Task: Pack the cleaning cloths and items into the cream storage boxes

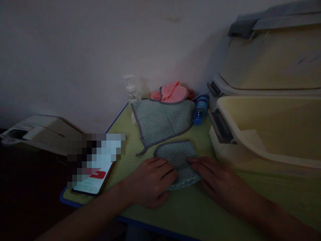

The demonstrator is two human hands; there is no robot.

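A grey-green, waffle-textured cleaning cloth, folded into a small rectangle with dark checked trim, lies near the front of the table. At its left edge is my left hand, fingers curled over the fabric and closed on it. My right hand grips the right edge, its fingertips resting on top; the thumb's hold is partly hidden. Just behind lies a larger cloth of the same kind, spread out, with a trim loop at its near left corner. A pink cloth, folded, sits beyond it against the wall.
On the right stands a large cream storage box with its lid raised. A small blue-capped bottle lies beside it. A clear pump bottle stands back left. A lit phone rests at the table's left edge.
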